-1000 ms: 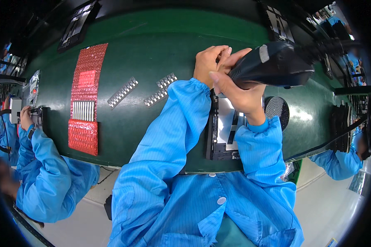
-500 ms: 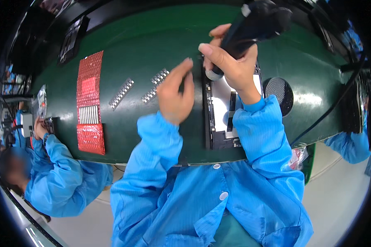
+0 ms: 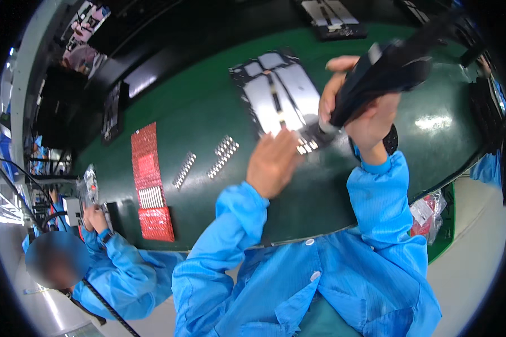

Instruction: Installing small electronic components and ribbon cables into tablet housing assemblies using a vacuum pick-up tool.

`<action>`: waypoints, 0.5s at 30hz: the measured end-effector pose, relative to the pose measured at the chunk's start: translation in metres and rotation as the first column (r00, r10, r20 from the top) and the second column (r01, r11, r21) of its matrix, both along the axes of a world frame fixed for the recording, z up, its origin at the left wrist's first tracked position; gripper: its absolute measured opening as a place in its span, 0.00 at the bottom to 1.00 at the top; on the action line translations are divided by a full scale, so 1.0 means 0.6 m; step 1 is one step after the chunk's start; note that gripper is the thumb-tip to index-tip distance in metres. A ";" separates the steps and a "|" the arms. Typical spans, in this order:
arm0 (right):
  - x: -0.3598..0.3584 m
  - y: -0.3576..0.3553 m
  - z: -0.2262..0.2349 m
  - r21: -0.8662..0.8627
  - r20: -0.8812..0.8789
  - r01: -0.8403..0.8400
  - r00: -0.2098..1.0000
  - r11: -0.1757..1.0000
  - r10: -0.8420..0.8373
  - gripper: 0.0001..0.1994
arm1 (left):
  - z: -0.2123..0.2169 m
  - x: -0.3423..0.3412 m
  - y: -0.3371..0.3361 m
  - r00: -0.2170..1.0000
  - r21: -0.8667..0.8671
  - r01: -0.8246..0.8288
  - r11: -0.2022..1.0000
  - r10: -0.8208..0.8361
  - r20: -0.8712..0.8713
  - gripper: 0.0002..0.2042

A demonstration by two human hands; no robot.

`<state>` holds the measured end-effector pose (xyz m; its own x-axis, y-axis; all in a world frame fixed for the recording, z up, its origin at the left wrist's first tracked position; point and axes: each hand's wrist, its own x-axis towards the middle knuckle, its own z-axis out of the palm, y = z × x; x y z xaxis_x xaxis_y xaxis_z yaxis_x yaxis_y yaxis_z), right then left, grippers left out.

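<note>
A flat opened electronic device [image 3: 291, 92], black with large silver-white panels, lies askew on the green bench. My left hand [image 3: 274, 163] is at its near edge, fingers stretched forward and slightly blurred; they seem to touch it. Held in my right hand [image 3: 374, 121] is a thick black corded hand tool [image 3: 376, 78] with a pale nose pointing down by the device's right near corner. The exact kind of tool does not show. Two groups of small black-and-white strips [image 3: 224, 156] lie to the left of my left hand.
Farther left is a red bubble-wrap sleeve [image 3: 153, 224] with pale strips in it. Another similar device [image 3: 330, 19] sits at the far side. A round black pad [image 3: 392, 140] is partly behind my right wrist. At left, a co-worker in a blue sleeve [image 3: 126, 264] handles something.
The device has gone away from me and turned askew. My left hand has come to its near edge. The black tool is still in my right hand, and the whole view has shifted.
</note>
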<state>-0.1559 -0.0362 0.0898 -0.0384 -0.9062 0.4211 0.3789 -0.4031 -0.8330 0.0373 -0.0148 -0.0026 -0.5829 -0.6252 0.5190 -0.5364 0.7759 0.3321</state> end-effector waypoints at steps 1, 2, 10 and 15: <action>-0.010 0.003 -0.021 -0.024 0.016 0.003 1.000 1.000 -0.003 0.45 | -0.002 0.003 -0.043 0.999 -0.052 -0.045 0.998 0.046 0.028 0.20; -0.018 0.009 -0.043 -0.003 0.022 0.013 1.000 1.000 -0.013 0.44 | 0.011 0.004 -0.085 0.992 -0.053 -0.096 0.994 0.100 0.073 0.19; -0.018 0.038 -0.099 0.009 0.031 0.025 0.999 1.000 -0.025 0.37 | 0.001 0.080 -0.278 0.571 -0.020 -0.765 0.644 0.692 0.442 0.25; -0.011 0.030 -0.102 0.027 0.055 -0.022 0.998 0.999 0.021 0.35 | 0.023 0.135 -0.304 0.748 0.307 -0.644 0.701 0.491 0.446 0.34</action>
<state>-0.1627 -0.0184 0.0286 -0.0411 -0.9181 0.3941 0.4329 -0.3719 -0.8212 0.1186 -0.1971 0.0110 -0.1179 -0.9929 -0.0158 -0.9545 0.1089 0.2777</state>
